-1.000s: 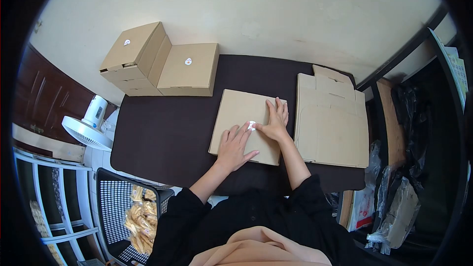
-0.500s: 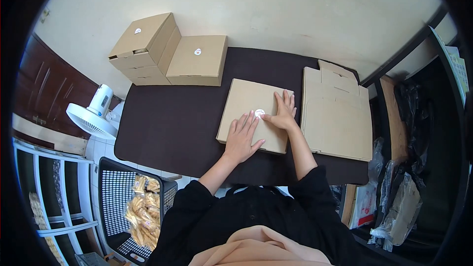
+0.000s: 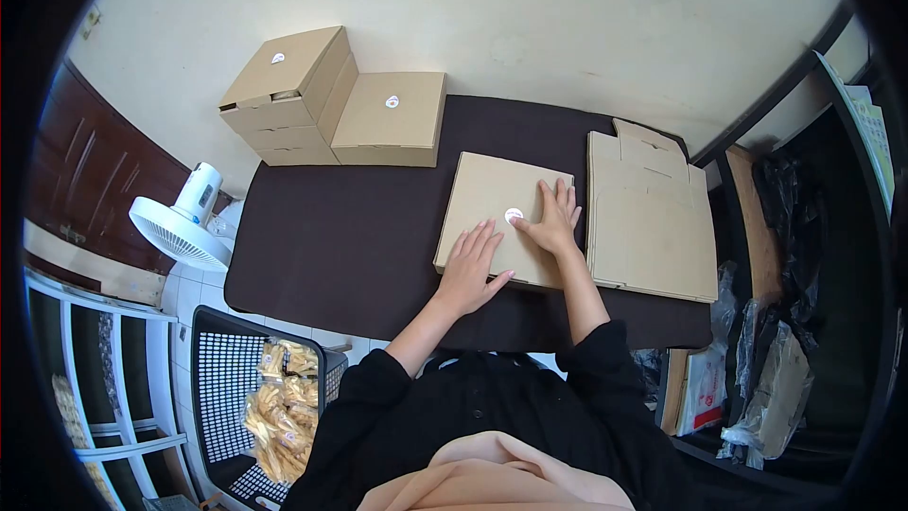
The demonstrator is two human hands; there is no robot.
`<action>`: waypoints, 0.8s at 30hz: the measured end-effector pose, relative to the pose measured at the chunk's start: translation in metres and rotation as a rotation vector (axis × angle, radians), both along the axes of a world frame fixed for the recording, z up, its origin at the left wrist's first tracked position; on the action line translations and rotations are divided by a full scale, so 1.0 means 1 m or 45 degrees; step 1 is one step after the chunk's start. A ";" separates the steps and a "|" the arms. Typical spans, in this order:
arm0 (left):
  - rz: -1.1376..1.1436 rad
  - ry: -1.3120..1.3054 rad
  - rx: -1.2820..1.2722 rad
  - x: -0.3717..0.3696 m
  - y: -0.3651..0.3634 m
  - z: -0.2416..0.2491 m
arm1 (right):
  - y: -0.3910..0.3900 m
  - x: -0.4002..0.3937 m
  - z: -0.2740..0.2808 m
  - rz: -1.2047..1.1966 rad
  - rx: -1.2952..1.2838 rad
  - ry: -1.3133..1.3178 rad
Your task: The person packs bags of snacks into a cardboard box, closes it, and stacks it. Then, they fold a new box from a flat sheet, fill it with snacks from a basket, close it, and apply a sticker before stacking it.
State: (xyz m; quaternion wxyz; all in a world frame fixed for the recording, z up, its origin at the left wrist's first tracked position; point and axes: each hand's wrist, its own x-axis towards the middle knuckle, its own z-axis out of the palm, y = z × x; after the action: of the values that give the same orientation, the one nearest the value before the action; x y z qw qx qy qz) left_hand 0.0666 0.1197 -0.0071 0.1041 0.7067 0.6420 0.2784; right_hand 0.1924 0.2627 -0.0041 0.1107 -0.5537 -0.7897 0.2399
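A closed brown cardboard box (image 3: 492,191) lies in front of me on the dark tabletop (image 3: 331,255). Near the middle of its lid is a round white sticker (image 3: 514,216). My left hand (image 3: 467,273) rests with spread fingers on the lid's near left part, its thumb near the front edge. My right hand (image 3: 555,220) lies on the right side of the lid, fingers apart, with the thumb touching the sticker. Neither hand grips anything.
Stacked closed boxes (image 3: 284,104) and a single box (image 3: 392,123) stand back left. Flat cardboard (image 3: 653,227) lies at the right. A white fan (image 3: 180,227) and a black basket (image 3: 222,388) with bagged items (image 3: 284,416) are at the left.
My left hand has slid off the sticker toward the lid's near left part. My right thumb remains at the sticker. The whole view has shifted slightly.
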 end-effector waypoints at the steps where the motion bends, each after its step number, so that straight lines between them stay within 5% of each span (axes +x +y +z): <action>1: -0.004 0.000 -0.002 -0.003 -0.004 0.002 | -0.002 0.000 0.001 -0.004 -0.002 0.000; 5: 0.157 0.013 0.070 -0.021 -0.017 0.007 | -0.015 0.002 0.006 -0.092 0.180 -0.110; 9: 0.381 -0.385 0.161 -0.042 -0.022 -0.021 | -0.040 0.005 -0.011 -0.173 0.498 0.002; 15: 0.331 -0.985 -0.432 -0.060 -0.025 -0.059 | -0.077 0.027 -0.016 -0.374 0.539 0.254; 17: 0.343 -0.958 -0.379 -0.057 -0.027 -0.055 | -0.090 0.041 -0.033 -0.549 0.204 0.679; 20: 0.299 -1.008 -0.328 -0.056 -0.029 -0.055 | -0.110 0.049 -0.033 -0.544 -0.093 0.892; 24: 0.295 -0.967 -0.180 -0.061 -0.026 -0.036 | -0.116 0.033 -0.015 -0.530 -0.036 1.038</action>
State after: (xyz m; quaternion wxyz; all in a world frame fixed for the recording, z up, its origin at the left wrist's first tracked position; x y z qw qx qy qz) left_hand 0.0055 0.0941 -0.0436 0.3502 0.4677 0.6507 0.4849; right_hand 0.2254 0.1463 -0.0191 0.4506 -0.5624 -0.5504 0.4217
